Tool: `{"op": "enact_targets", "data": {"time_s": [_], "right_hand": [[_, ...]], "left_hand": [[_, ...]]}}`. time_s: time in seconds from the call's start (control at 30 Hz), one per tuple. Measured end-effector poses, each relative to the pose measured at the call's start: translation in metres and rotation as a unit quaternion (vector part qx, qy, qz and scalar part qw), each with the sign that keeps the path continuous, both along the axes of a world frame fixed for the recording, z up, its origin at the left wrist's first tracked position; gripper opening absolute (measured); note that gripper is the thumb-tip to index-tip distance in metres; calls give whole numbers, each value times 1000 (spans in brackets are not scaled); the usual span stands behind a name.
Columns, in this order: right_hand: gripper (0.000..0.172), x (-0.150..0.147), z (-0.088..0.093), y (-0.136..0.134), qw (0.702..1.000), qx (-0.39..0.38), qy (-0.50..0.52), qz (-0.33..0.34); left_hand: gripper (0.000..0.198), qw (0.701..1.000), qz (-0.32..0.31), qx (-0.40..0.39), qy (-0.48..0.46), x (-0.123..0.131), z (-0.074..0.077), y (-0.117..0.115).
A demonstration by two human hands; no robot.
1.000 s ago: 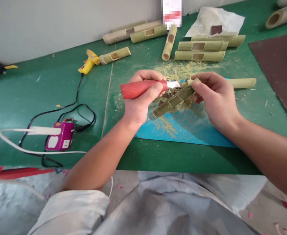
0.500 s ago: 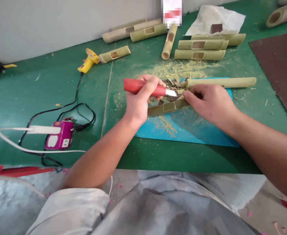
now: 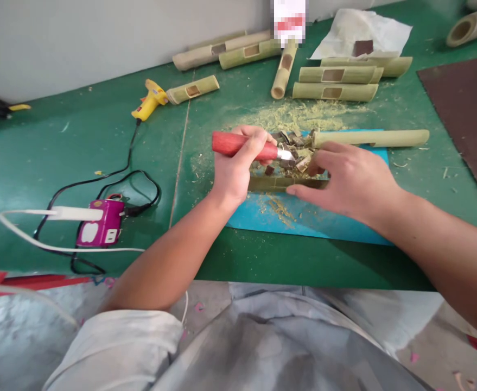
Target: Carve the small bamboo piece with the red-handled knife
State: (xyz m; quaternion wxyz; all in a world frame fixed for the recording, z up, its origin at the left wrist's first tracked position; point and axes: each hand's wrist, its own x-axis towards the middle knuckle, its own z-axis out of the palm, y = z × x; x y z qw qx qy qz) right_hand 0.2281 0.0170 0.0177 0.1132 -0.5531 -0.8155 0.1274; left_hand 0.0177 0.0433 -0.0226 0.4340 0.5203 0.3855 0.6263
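While I watch through the head camera, the green-covered worktable (image 3: 79,146) fills the view, and I take the flat blue cutting mat (image 3: 336,225) as my marker. Along the mat's far edge lies a long pale bamboo tube (image 3: 372,138). Over the mat's middle the right hand (image 3: 352,182) is spread nearly flat, its fingers on a dark olive split bamboo strip (image 3: 268,183). The strip's long axis runs left to right across the mat, and it lies between both hands. At the mat's left end the left hand (image 3: 232,171) is closed round a red-handled carving knife (image 3: 232,144). I see the blade pointing into brown curled shavings (image 3: 295,144) just beyond the strip.
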Motion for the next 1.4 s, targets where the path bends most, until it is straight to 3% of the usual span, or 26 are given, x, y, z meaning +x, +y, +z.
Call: {"op": "enact_targets", "data": {"time_s": [0.3, 0.5, 0.6, 0.77, 0.97, 1.13, 1.23, 1.33, 1.4], "right_hand": [[16, -1, 3, -7, 991, -19, -78, 107], [11, -6, -1, -9, 992, -46, -49, 107], [11, -7, -3, -9, 992, -56, -29, 106], [9, -9, -2, -10, 993, -63, -20, 96], [9, -9, -5, -10, 994, -48, -16, 100], [16, -8, -9, -9, 995, -45, 5, 92], [13, -7, -9, -9, 995, -44, 4, 93], [10, -7, -9, -9, 995, -42, 8, 95], [10, -7, -10, -8, 995, -36, 14, 94]], "left_hand": [[44, 992, 44, 117, 21, 1, 5, -10], [28, 971, -32, 194, 135, -1, 7, -22], [32, 975, -48, 172, 129, -2, 5, -22], [46, 987, -22, 111, 112, -2, 4, -23], [31, 964, -50, 197, 173, 0, 16, -25], [34, 960, -30, 168, 224, 0, 20, -24], [30, 962, -54, 167, 210, -4, 12, -18], [39, 962, -113, 168, 182, -8, 6, -13], [45, 969, -140, 127, 159, -8, 5, -13]]}}
